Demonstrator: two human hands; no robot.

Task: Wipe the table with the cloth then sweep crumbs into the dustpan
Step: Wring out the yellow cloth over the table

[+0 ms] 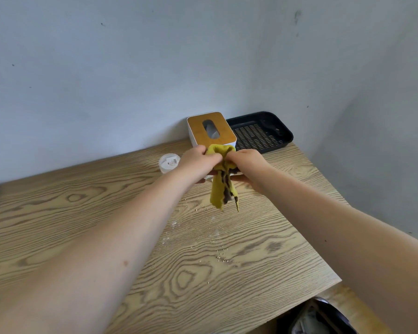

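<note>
A yellow cloth (221,189) with dark brown stripes hangs bunched above the wooden table (70,213). My left hand (198,162) grips its top from the left and my right hand (245,162) grips it from the right, both held in the air above the table's far part. The cloth's lower end dangles just over the tabletop. Crumbs (223,259) and pale specks lie scattered on the table below and in front of the cloth. No dustpan is in view that I can identify.
A white tissue box (211,128) with a wooden lid stands at the wall behind my hands. A black slotted tray (261,133) lies to its right. A small round white container (168,162) sits left of my left hand. The table's right edge drops off to a bag (321,317) below.
</note>
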